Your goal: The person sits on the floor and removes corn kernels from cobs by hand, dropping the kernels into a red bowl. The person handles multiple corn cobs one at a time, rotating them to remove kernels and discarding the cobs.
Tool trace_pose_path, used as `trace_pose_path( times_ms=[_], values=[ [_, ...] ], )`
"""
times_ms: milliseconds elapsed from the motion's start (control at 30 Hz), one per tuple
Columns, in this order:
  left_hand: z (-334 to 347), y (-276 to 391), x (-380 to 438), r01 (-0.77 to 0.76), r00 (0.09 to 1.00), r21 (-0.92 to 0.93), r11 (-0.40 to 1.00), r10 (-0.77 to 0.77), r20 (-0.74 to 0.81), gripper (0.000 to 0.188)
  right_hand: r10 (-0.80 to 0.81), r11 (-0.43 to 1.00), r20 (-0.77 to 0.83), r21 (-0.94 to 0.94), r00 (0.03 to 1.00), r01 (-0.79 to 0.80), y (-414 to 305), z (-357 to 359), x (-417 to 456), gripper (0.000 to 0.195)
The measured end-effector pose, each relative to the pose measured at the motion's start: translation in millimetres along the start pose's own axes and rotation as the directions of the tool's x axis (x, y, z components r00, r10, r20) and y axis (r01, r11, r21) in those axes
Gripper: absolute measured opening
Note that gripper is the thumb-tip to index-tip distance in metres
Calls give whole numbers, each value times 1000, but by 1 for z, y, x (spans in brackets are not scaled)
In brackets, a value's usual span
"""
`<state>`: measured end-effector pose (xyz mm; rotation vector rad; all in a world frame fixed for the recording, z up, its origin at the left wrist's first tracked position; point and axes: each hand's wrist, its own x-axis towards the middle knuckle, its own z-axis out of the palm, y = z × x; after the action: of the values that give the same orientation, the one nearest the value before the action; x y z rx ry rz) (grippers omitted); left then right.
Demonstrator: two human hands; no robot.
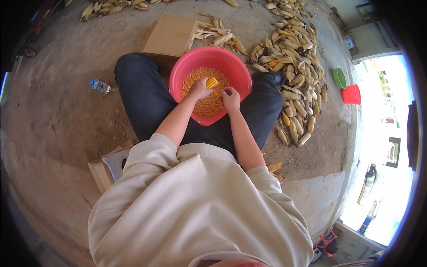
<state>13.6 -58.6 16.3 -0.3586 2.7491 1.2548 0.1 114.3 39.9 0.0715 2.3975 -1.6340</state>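
My left hand grips a yellow ear of corn, its near end hidden in the fist. Both hands are over a pink plastic basin set between my bent legs. Loose orange-yellow corn kernels cover the basin's bottom. To the right of the ear, my right hand hovers with thumb and fingertips drawn together. Whether anything small is pinched between them is too small to tell. The two hands are apart, and the right one does not touch the ear.
A closed cardboard box stands beyond the basin, beside loose husks. Heaped unhusked corn lines the right. A water bottle lies left; an open carton sits by my left hip. Green and red containers are far right.
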Motion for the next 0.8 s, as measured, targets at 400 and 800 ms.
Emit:
trace_pose_path(
  times_ms=[400, 800],
  values=[
    [-8, 21, -14, -109, 994, -67, 992, 111, 20, 60, 42, 902, 161, 419, 986, -107, -2, 6, 0, 32],
    [-8, 22, -17, -64, 995, -7, 998, 64, 74, 59, 43, 928, 190, 356, 981, -109, 8, 7, 5, 30]
  ],
)
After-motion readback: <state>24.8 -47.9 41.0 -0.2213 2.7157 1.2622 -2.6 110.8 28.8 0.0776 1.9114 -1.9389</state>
